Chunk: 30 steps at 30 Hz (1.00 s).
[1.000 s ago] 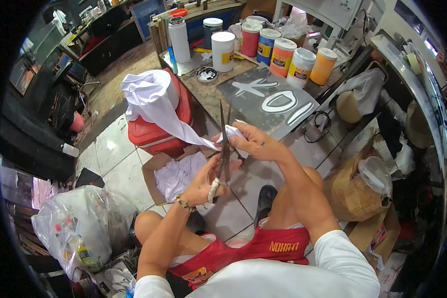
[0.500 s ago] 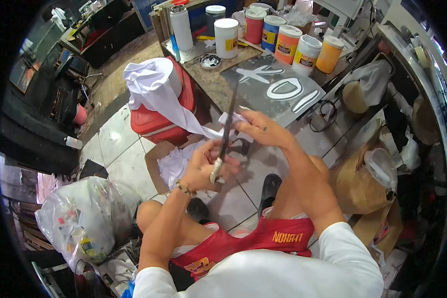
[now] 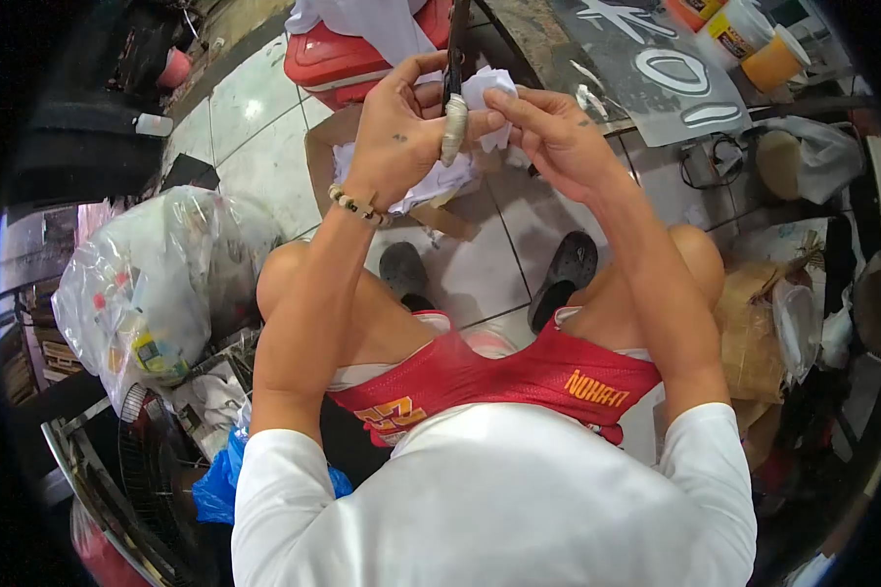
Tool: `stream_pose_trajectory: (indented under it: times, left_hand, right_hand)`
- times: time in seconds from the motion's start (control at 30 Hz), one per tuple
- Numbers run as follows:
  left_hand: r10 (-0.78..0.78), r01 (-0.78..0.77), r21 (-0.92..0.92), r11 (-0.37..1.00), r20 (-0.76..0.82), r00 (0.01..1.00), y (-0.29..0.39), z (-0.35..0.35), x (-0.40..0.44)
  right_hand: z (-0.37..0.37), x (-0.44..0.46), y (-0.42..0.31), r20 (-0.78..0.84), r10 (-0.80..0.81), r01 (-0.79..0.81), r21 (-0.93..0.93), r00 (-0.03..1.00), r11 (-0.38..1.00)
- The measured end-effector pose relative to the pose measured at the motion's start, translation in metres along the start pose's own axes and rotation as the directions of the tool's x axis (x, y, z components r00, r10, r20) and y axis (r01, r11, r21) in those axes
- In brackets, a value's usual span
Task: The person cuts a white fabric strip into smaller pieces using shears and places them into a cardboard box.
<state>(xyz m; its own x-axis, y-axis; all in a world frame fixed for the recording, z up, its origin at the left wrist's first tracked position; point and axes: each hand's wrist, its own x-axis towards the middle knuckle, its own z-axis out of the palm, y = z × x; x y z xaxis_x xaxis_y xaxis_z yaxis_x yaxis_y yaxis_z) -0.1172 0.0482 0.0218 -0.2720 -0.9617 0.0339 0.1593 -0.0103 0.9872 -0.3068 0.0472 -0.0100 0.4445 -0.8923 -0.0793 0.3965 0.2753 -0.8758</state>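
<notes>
While the left hand grips the scissors at upper centre of the frame, the right hand pinches the cloth just beside them. Because the fingers lie near the metal, a slip of the scissors could nick them. If the pinch loosens, the cloth may drop outside the box, left of centre.
</notes>
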Motion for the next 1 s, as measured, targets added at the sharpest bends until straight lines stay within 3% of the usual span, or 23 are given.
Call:
stream_pose_trajectory:
  times: [0.2, 0.33, 0.43, 0.53, 0.57, 0.63, 0.67, 0.73, 0.77, 0.87, 0.93, 1.0]
  left_hand:
    - [-0.043, 0.043, 0.024, 0.999, 0.016, 0.999, 0.002, -0.007, 0.0]
    - [-0.031, 0.031, -0.021, 0.999, -0.01, 0.999, -0.004, -0.009, 0.0]
    - [0.049, -0.043, 0.191, 0.981, -0.031, 0.998, 0.001, -0.029, 0.008]
    - [0.305, -0.156, 0.68, 0.716, -0.105, 0.946, 0.005, -0.068, 0.017]
    - [0.311, -0.164, 0.681, 0.713, -0.098, 0.945, 0.008, -0.08, 0.018]
    - [0.199, 0.03, 0.791, 0.611, -0.19, 0.961, 0.015, -0.097, 0.017]
    - [0.203, 0.026, 0.793, 0.609, -0.187, 0.961, 0.015, -0.107, 0.017]
    - [0.117, 0.166, 0.944, 0.285, -0.206, 0.971, 0.01, -0.125, 0.019]
    - [0.114, 0.201, 0.955, 0.217, -0.229, 0.967, 0.007, -0.131, 0.019]
    - [0.134, 0.252, 0.923, 0.291, -0.3, 0.945, 0.005, -0.136, 0.02]
    - [0.229, 0.182, 0.918, 0.353, -0.273, 0.934, 0.009, -0.123, 0.021]
    - [0.079, 0.13, 0.635, 0.762, -0.291, 0.954, 0.013, -0.104, 0.021]
  right_hand:
    - [0.011, 0.002, 0.001, -0.024, -0.041, 0.043, 0.06, 0.999, 0.997]
    - [0.012, 0.001, -0.004, 0.004, 0.0, 0.0, -0.021, 1.0, 1.0]
    - [0.016, 0.002, -0.007, -0.034, -0.08, 0.076, -0.113, 0.996, 0.991]
    - [0.003, 0.002, -0.013, -0.093, -0.185, 0.158, -0.246, 0.978, 0.956]
    - [-0.002, 0.002, -0.017, -0.132, -0.213, 0.179, -0.232, 0.968, 0.956]
    - [-0.011, 0.001, -0.023, -0.17, -0.278, 0.236, -0.231, 0.945, 0.944]
    - [-0.014, -0.001, -0.027, -0.17, -0.283, 0.241, -0.232, 0.944, 0.942]
    - [-0.018, -0.005, -0.037, -0.186, -0.309, 0.247, -0.292, 0.933, 0.924]
    - [-0.02, -0.007, -0.043, -0.187, -0.308, 0.241, -0.31, 0.933, 0.92]
    - [-0.028, -0.011, -0.056, -0.144, -0.335, 0.261, -0.379, 0.931, 0.888]
    - [-0.027, -0.016, -0.065, -0.156, -0.342, 0.273, -0.348, 0.927, 0.897]
    - [-0.032, -0.02, -0.07, -0.142, -0.366, 0.316, -0.288, 0.92, 0.904]
